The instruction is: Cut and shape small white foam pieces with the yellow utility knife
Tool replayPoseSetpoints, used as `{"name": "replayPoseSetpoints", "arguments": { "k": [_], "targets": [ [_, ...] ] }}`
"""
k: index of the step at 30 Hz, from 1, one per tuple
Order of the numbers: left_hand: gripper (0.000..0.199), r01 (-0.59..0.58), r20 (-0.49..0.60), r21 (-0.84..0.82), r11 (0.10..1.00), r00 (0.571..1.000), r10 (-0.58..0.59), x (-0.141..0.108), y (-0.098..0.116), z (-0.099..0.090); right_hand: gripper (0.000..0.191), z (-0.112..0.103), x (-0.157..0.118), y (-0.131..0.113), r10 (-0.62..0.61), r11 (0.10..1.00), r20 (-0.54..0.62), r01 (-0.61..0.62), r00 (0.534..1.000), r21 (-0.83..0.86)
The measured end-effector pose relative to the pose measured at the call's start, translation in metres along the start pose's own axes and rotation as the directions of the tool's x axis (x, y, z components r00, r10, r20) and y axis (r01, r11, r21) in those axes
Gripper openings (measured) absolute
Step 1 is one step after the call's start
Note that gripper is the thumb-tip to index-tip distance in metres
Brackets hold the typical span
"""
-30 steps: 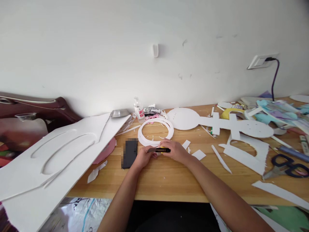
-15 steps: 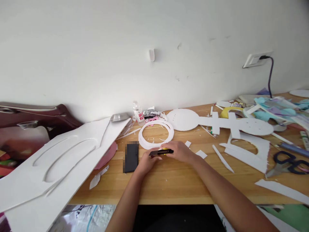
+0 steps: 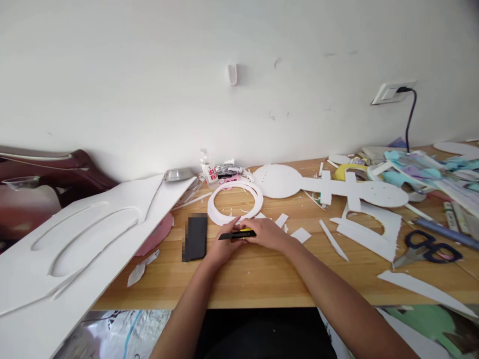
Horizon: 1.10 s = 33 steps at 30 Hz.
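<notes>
the right hand (image 3: 267, 233) is closed round a knife (image 3: 244, 234), black with some yellow, its blade (image 3: 225, 237) lying crosswise over the fingers of the left hand (image 3: 224, 248). the left hand is bent in close, its fingertips meeting the right's. whether it pinches something small under the knife, i cannot tell.

the step in hand looks like close finger work with the knife kept in the grip, not a cut into the table. moving either hand from here would call for a steady right hold and the left fingers clear of the edge.

just beyond the hands lies a white ring (image 3: 259, 199) on the table (image 3: 262, 284), with a black phone (image 3: 196, 237) beside the left hand. small scraps (image 3: 301, 235) and a sliver (image 3: 334, 241) sit to the right, then an offcut (image 3: 368, 243) and scissors (image 3: 407, 258). a long cutout (image 3: 277, 180) runs behind them. to the left, a big board (image 3: 33, 294) leans partly over a pink piece (image 3: 159, 234). a bottle (image 3: 211, 174) stands near the wall (image 3: 149, 75).
</notes>
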<state>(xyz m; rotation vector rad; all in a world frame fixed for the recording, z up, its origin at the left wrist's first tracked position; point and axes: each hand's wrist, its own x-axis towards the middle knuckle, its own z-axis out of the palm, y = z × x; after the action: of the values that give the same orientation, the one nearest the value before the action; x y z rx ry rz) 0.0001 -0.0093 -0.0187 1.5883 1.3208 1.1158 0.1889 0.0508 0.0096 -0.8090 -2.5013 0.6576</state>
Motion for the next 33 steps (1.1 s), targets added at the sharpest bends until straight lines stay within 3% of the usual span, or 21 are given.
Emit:
{"name": "replayPoseSetpoints", "arguments": {
  "k": [4, 8, 13, 18, 23, 29, 31, 33],
  "targets": [
    [0.072, 0.010, 0.026, 0.073, 0.997, 1.000, -0.012, 0.002, -0.006, -0.003, 0.023, -0.001, 0.000, -0.003, -0.054, 0.999, 0.028, 0.054, 0.998, 0.010],
    [0.069, -0.020, -0.024, 0.214, 0.977, 0.999, 0.025, 0.001, -0.006, -0.005, 0.012, -0.001, -0.002, -0.003, -0.039, 0.999, 0.063, 0.037, 0.997, 0.029],
    [0.071, 0.010, -0.056, 0.182, 0.983, 0.998, 0.000, 0.002, -0.004, -0.004, 0.014, -0.002, -0.002, -0.003, -0.034, 0.997, 0.028, 0.032, 0.999, 0.065],
    [0.075, 0.005, -0.117, 0.135, 0.991, 0.993, 0.011, 0.004, -0.010, -0.001, 0.009, -0.001, 0.000, -0.004, -0.034, 0.995, 0.068, 0.040, 0.997, -0.091],
    [0.083, -0.034, -0.126, 0.181, 0.983, 0.990, 0.058, 0.004, -0.013, -0.001, 0.017, 0.001, 0.000, -0.001, -0.046, 0.980, 0.134, 0.070, 0.990, -0.186],
    [0.056, -0.020, -0.101, 0.265, 0.964, 0.994, 0.048, 0.006, -0.012, -0.001, 0.036, -0.002, 0.000, 0.005, -0.103, 0.991, 0.053, 0.108, 0.993, -0.085],
    [0.040, -0.006, -0.114, 0.355, 0.935, 0.992, 0.050, 0.007, -0.011, -0.002, 0.036, -0.006, 0.000, 0.007, -0.025, 0.999, -0.023, 0.024, 0.999, -0.046],
    [0.029, 0.017, -0.118, 0.420, 0.908, 0.992, 0.035, 0.008, -0.010, -0.003, 0.027, -0.010, 0.000, 0.011, 0.137, 0.990, -0.121, -0.138, 0.983, -0.002]
  ]
}}
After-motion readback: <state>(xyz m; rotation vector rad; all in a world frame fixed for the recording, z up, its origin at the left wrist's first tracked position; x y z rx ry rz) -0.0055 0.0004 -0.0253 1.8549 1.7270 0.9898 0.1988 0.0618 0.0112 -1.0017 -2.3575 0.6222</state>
